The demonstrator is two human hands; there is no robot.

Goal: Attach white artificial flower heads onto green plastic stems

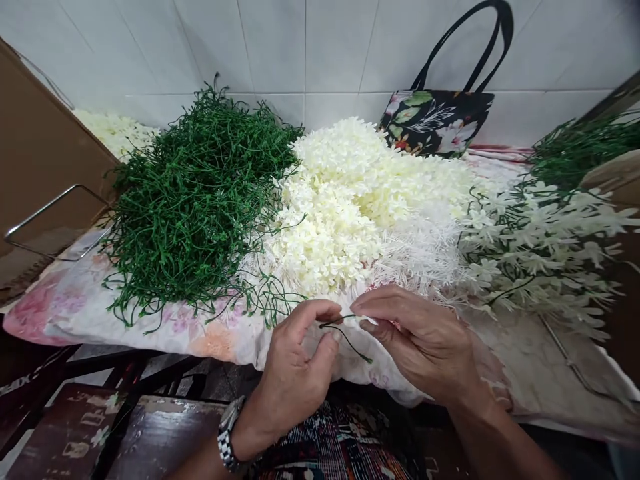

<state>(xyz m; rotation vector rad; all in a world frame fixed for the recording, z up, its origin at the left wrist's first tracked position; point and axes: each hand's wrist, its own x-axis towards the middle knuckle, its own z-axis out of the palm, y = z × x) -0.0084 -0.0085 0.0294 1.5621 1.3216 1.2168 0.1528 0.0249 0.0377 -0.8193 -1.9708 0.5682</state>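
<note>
Over the table's front edge, my left hand (pixel 303 367), wearing a metal watch, curls its thumb and fingers round a thin forked green plastic stem (pixel 354 345). One branch of it hangs down to the right; the other reaches toward my right hand (pixel 425 343). There, the thumb and fingertips pinch a small white piece (pixel 369 321) at that branch's tip. Most of this piece is hidden by the fingers. Behind my hands lie a heap of cream artificial flower heads (pixel 330 233) and a pile of white thin plastic pieces (pixel 423 250).
A large mound of green plastic stems (pixel 200 200) covers the left side. White flowers on stems (pixel 545 247) lie at the right. A floral bag (pixel 435 123) leans on the tiled wall (pixel 330 53). A cardboard box (pixel 45 147) stands at far left, beside a bent metal wire (pixel 43 212).
</note>
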